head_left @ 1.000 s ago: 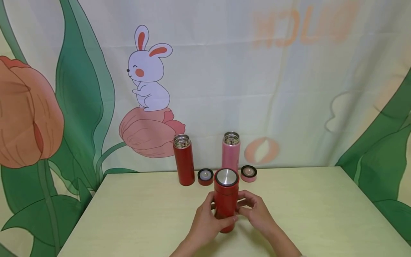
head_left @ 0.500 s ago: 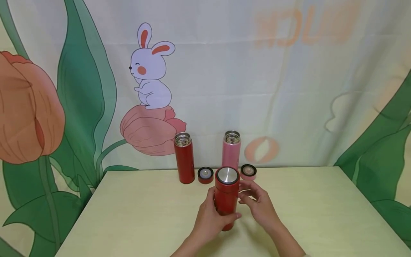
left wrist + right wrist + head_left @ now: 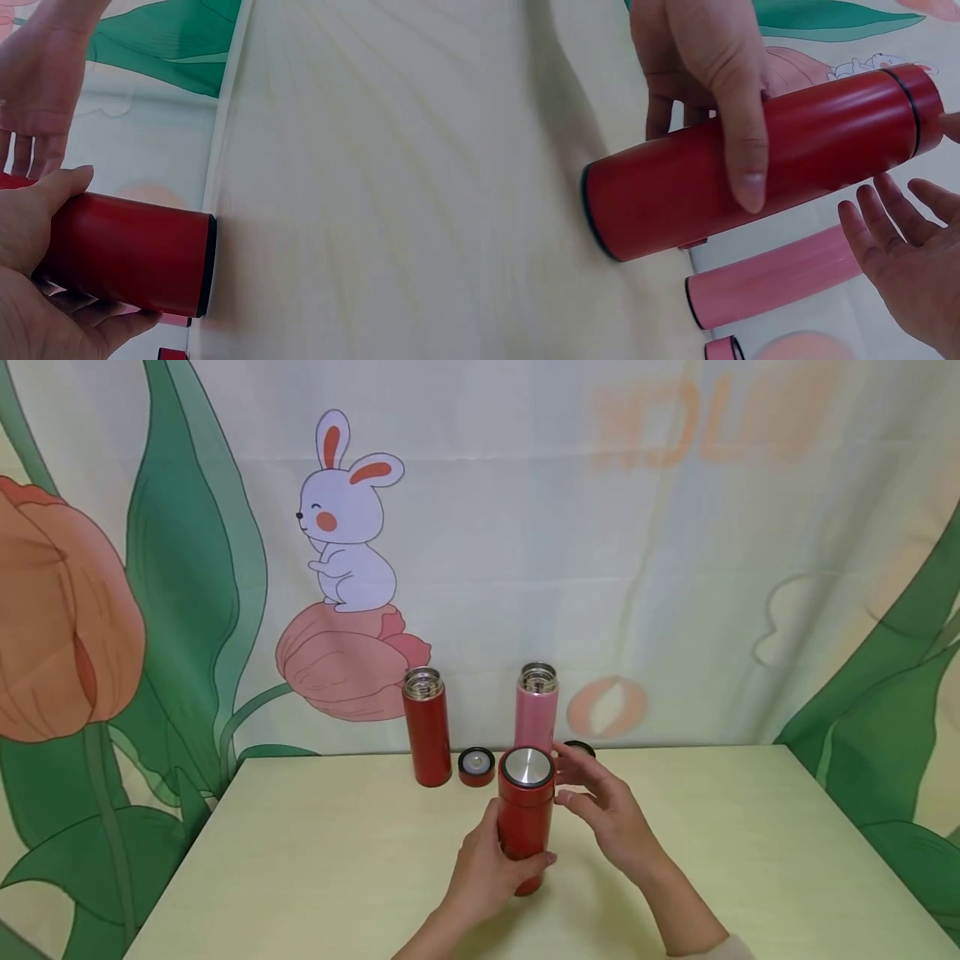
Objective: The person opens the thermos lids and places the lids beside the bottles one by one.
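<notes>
A red thermos flask [image 3: 525, 827] with a steel-topped lid [image 3: 528, 767] stands nearly upright over the front middle of the table. My left hand [image 3: 487, 868] grips its lower body, thumb across the near side, as the right wrist view also shows. I cannot tell whether its base touches the tabletop. Beside the lid, my right hand [image 3: 618, 818] has its fingers spread and loosely bent, apart from the flask's body. In the right wrist view, the right thumb [image 3: 951, 126] is at the lid's side; contact is unclear.
At the table's back edge stand a lidless red flask [image 3: 427, 735] and a lidless pink flask [image 3: 536, 714]. A red lid [image 3: 476, 767] lies upturned between them. A pink flask's lid [image 3: 581, 748] is mostly hidden behind my right hand. A printed curtain [image 3: 480, 527] hangs behind.
My right hand has moved up from beside the flask's lower body to its lid, fingers spreading. The left hand keeps its grip, and the flask stays about where it was.
</notes>
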Tool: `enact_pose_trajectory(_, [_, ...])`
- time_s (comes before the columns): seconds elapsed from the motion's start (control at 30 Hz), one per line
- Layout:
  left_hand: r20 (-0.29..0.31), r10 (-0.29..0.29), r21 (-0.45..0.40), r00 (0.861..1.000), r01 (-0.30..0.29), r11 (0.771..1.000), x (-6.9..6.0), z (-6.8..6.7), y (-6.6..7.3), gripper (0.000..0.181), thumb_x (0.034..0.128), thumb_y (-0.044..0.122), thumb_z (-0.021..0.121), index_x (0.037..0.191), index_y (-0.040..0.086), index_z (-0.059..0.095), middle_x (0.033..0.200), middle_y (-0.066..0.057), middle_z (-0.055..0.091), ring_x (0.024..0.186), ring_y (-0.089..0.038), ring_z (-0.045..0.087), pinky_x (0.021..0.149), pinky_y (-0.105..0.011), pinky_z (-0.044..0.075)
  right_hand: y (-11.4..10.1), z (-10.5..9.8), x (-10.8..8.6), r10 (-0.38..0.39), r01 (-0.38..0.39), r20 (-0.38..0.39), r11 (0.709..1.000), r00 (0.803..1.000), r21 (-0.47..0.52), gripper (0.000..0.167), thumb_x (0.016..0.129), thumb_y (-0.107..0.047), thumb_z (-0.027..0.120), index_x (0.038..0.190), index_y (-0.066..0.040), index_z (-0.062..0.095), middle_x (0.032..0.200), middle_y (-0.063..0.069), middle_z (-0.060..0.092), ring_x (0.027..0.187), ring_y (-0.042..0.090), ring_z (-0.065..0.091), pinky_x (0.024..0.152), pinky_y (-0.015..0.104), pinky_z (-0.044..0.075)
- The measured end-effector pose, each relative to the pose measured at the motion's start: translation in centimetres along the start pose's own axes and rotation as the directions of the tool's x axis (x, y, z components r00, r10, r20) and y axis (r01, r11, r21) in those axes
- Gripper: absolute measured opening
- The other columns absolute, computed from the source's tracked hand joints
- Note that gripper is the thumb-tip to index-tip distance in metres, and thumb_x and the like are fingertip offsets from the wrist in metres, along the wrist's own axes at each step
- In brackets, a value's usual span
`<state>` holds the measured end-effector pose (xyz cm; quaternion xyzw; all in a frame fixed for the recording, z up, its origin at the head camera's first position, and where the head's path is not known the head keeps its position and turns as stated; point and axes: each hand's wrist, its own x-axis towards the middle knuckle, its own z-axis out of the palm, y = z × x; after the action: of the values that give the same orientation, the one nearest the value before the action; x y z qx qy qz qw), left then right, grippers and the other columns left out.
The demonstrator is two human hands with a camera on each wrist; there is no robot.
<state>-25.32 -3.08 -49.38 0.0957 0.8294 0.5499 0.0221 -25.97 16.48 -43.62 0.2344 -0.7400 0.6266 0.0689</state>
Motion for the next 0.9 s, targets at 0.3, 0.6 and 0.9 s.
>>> enact_pose_trajectory(0.3, [0.001, 0.038, 0.022, 0.999, -0.038, 0.999, 0.0, 0.0, -0.1, 0.067, 0.0825, 0.042, 0.087, 0.132, 0.02, 0.048, 0.125, 0.0, 0.07, 0.114, -0.02, 0.067, 0.097, -0.048, 0.057, -2.2, 0.1, 1.0, -0.025, 0.031, 0.037, 0.984, 0.999, -0.177, 0.064, 0.093, -0.02, 0.078, 0.151, -0.028, 0.052, 0.131, -0.002, 0.068, 0.118, 0.015, 0.065, 0.097, 0.031, 0.056])
enact_pose_trajectory(0.6, [0.008, 0.033, 0.047, 0.999, -0.033, 0.998, 0.1, 0.2, -0.3, 0.069, 0.0829, 0.044, 0.086, 0.134, 0.021, 0.046, 0.127, 0.0, 0.068, 0.116, -0.021, 0.066, 0.097, -0.049, 0.058, -3.8, 0.4, 1.8, -0.097, 0.118, 0.08, 0.938, 0.992, -0.327, 0.069, 0.086, -0.027, 0.086, 0.148, -0.023, 0.056, 0.126, -0.007, 0.068, 0.109, 0.012, 0.067, 0.096, 0.031, 0.057])
enact_pose_trajectory(0.9, [0.013, 0.022, 0.037, 1.0, -0.022, 0.999, 0.2, 0.3, -0.3, 0.07, 0.0833, 0.045, 0.086, 0.135, 0.022, 0.045, 0.13, 0.0, 0.068, 0.118, -0.023, 0.065, 0.097, -0.049, 0.058, -5.9, 1.1, 2.9, -0.057, 0.115, 0.131, 0.864, 0.99, -0.49, 0.059, 0.079, -0.034, 0.092, 0.132, -0.022, 0.066, 0.111, -0.01, 0.065, 0.1, 0.007, 0.064, 0.089, 0.03, 0.058])
